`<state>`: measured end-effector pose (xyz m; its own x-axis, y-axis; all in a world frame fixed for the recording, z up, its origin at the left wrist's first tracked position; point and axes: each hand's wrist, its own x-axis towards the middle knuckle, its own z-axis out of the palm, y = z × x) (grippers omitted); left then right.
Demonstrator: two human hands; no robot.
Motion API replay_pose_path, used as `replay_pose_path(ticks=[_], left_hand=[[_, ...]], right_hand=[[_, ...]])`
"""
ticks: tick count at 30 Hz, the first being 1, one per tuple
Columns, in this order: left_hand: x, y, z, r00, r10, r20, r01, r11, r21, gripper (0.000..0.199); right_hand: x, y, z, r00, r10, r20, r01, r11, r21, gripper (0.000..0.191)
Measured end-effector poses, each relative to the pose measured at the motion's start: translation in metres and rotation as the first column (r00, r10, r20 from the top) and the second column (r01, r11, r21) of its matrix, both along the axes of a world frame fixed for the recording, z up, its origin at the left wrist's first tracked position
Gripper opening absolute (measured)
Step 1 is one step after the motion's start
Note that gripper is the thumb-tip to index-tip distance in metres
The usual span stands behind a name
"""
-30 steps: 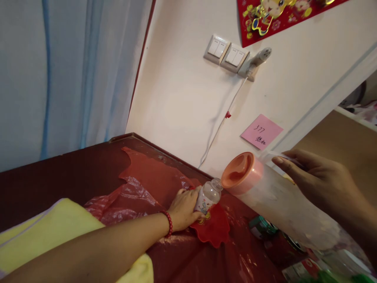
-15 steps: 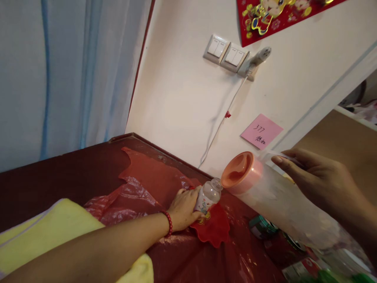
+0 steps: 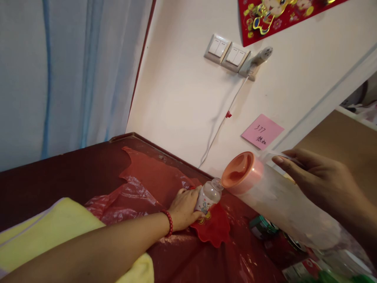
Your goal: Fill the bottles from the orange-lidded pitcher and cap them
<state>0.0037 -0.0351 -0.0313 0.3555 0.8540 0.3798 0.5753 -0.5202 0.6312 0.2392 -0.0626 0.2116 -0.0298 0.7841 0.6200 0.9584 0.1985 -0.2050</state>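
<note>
With its fingers wrapped round a small clear bottle (image 3: pixel 209 194), my left hand (image 3: pixel 183 210) keeps it over a red scalloped mat (image 3: pixel 213 228). The bottle has no cap on its mouth and a printed picture on its side. My right hand (image 3: pixel 321 177) grips the handle of a frosted pitcher (image 3: pixel 282 208), which is tipped towards the left. The orange lid (image 3: pixel 239 171) of the pitcher is at the bottle's mouth, touching it or very close. I cannot make out a stream of liquid between them.
Crumpled red plastic film (image 3: pixel 141 188) covers part of the dark red table (image 3: pixel 76 165). A yellow towel (image 3: pixel 55 228) lies at the left. Cans (image 3: pixel 262 227) and jars stand under the pitcher at the right. A white cord (image 3: pixel 218 127) runs down the wall behind.
Almost nothing differs. The whole view has shifted very slightly, while both hands, the bottle and the tipped pitcher keep their places.
</note>
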Motion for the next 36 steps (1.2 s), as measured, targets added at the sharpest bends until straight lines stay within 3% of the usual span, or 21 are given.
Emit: replay_pose_path(ticks=[36], left_hand=[[0.0,-0.0001,-0.001,1.0,0.008,-0.013,-0.008,1.0,0.003,0.08]], right_hand=[[0.0009,-0.0013,0.0011,1.0,-0.006,0.016,0.006,1.0,0.007,0.054]])
